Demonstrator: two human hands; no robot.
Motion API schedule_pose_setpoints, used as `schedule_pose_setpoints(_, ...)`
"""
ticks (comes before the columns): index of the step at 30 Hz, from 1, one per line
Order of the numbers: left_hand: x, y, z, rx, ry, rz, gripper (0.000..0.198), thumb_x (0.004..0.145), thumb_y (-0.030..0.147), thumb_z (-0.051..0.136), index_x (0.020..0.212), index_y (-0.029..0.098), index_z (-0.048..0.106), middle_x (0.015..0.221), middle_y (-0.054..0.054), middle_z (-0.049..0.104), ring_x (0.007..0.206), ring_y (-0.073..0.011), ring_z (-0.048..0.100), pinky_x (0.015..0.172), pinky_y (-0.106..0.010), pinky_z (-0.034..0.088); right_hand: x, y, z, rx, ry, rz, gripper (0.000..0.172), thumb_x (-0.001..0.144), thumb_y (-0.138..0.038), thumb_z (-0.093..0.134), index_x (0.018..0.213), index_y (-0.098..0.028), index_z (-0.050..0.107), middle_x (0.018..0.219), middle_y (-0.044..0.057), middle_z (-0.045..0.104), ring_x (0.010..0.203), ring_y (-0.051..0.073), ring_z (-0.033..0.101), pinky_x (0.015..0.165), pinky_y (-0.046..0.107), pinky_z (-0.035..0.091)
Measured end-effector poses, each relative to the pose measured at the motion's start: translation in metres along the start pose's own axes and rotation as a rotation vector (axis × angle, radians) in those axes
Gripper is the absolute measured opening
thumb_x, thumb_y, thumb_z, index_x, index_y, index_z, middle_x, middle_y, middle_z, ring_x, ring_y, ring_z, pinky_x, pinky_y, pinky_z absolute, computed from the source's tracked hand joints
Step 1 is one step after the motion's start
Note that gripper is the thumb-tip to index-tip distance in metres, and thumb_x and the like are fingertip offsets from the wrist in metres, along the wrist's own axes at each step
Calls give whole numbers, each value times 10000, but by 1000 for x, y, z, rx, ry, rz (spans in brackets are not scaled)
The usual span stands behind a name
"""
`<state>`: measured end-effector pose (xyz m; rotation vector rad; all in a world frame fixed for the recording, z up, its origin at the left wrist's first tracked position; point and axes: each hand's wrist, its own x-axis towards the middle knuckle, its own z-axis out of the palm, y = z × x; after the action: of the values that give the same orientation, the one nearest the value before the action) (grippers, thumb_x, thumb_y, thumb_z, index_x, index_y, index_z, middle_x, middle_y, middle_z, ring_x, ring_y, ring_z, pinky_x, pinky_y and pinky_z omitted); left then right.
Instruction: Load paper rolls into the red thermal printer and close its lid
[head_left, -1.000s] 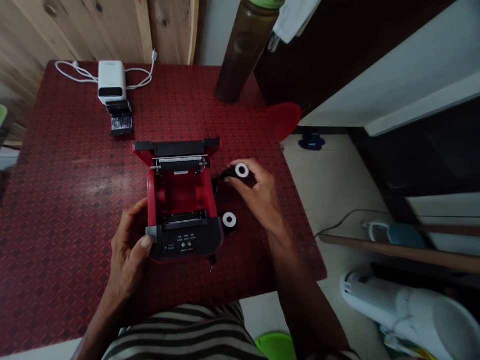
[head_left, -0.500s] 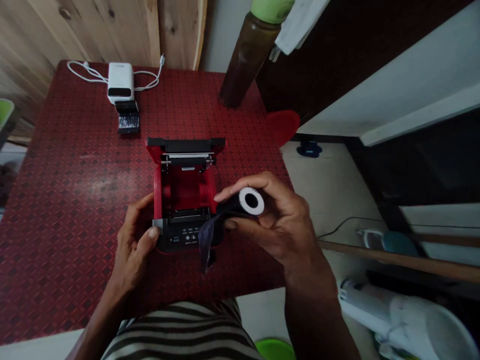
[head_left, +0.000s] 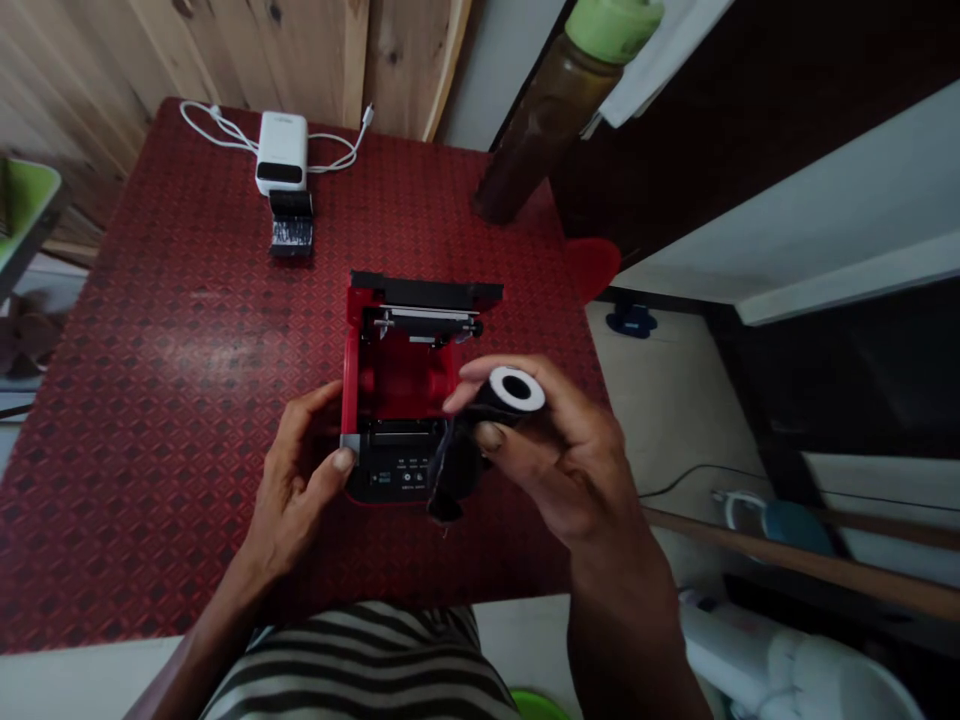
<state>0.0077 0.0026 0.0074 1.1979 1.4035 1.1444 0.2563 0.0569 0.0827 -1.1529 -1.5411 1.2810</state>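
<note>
From overhead, the person's left hand [head_left: 296, 490] curls around the front left corner of an open red receipt printer [head_left: 397, 375], toward the front edge of the red patterned table [head_left: 150, 450]. The right hand [head_left: 570, 460] grips a black ribbon roll [head_left: 510, 395] with a white core, just above the printer's front right.

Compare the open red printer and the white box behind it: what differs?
The printer is red and black; the white box is all white. The printer is larger and stands open, showing its red interior; the box looks closed. The left hand grips the printer, while the box sits untouched, with a white cable beside it. Both rest on the red patterned tabletop.
</note>
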Motion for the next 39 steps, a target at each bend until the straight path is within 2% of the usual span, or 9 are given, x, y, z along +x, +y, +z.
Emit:
schedule_pose_setpoints(6, -1, -1, 0, -5, -4, -12, 632, 1072, 643, 714, 1584, 273, 670, 1443, -111, 738, 1279, -331, 733, 1039, -462, 638, -1, 2, 0, -76, 129, 6, 405, 951, -441, 959, 1293, -351, 762, 1119, 27, 801, 919, 221, 774, 731, 321, 667)
schedule_pose_setpoints(12, -3, 3, 1, -56, -25, -46, 668, 1082, 647, 706, 1613, 246, 642, 1473, -130, 732, 1334, -339, 723, 1098, -471, 615, -2, 2, 7, -108, -24, 32, 362, 970, -437, 944, 1252, -329, 745, 1101, 20, 842, 932, 223, 805, 729, 318, 652)
schedule_pose_setpoints(18, -5, 5, 2, -31, -12, -45, 624, 1097, 614, 700, 1612, 264, 652, 1490, -112, 727, 1324, -327, 716, 1109, -462, 602, 1, 4, 13, 132, -87, 69, 359, 1011, -421, 910, 1330, -351, 760, 1158, 23, 863, 999, 221, 841, 825, 328, 702)
schedule_pose_setpoints(24, -4, -1, 1, -34, -7, -37, 657, 1078, 653, 706, 1602, 260, 652, 1504, -121, 724, 1366, -344, 701, 1116, -473, 584, -3, 0, 16, 328, -217, 147, 410, 1040, -453, 865, 1422, -360, 748, 1253, 44, 879, 1077, 248, 873, 938, 386, 741)
schedule_pose_setpoints(27, -3, -3, 2, -45, -9, -36, 659, 1075, 668, 700, 1594, 266, 651, 1521, -126, 723, 1406, -364, 691, 1129, -493, 574, -8, -8, 21, 387, -166, 195, 388, 1060, -428, 840, 1434, -355, 761, 1250, 36, 874, 1111, 246, 865, 1003, 398, 723)
schedule_pose_setpoints(34, -3, -2, 4, -55, -1, -49, 665, 1070, 658, 705, 1599, 258, 656, 1526, -134, 718, 1412, -365, 686, 1151, -501, 559, -10, -12, 24, 427, -136, 220, 399, 1057, -436, 856, 1436, -345, 768, 1257, 38, 874, 1105, 232, 857, 1001, 380, 711)
schedule_pose_setpoints(39, -3, 1, 3, -49, -11, -36, 658, 1077, 648, 705, 1600, 253, 650, 1469, -126, 733, 1333, -341, 718, 1107, -484, 590, 0, -4, 11, 344, -113, 178, 441, 958, -398, 975, 1318, -346, 725, 1170, 17, 899, 1008, 216, 877, 892, 352, 737)
